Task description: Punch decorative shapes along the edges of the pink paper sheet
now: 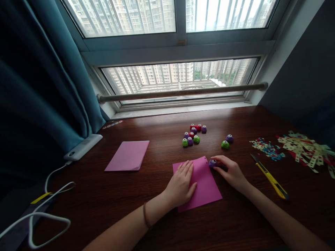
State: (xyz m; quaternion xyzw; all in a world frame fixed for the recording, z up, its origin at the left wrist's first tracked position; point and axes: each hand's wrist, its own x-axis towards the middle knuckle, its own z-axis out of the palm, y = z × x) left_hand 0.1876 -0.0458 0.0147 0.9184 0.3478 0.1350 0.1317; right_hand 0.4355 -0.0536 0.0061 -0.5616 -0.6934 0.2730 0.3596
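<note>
Banded left forearm (125,226), left hand (180,186) laid flat on magenta paper (205,190), right hand (231,171) pinching a small purple piece (213,163) by the paper's far corner, yellow cutter (272,180) nearby

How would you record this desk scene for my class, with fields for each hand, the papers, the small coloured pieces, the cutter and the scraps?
Left hand: resting on the pink sheet
Right hand: holding a purple piece, apparently a paper punch, at the sheet's right edge
Other paper: lighter pink paper, left of the sheet
Coloured pieces: red, purple and green cluster beyond the sheet; purple-and-green pair right of it
Cutter: yellow, tip pointing away from the person
Scraps: confetti and strips, far right
</note>
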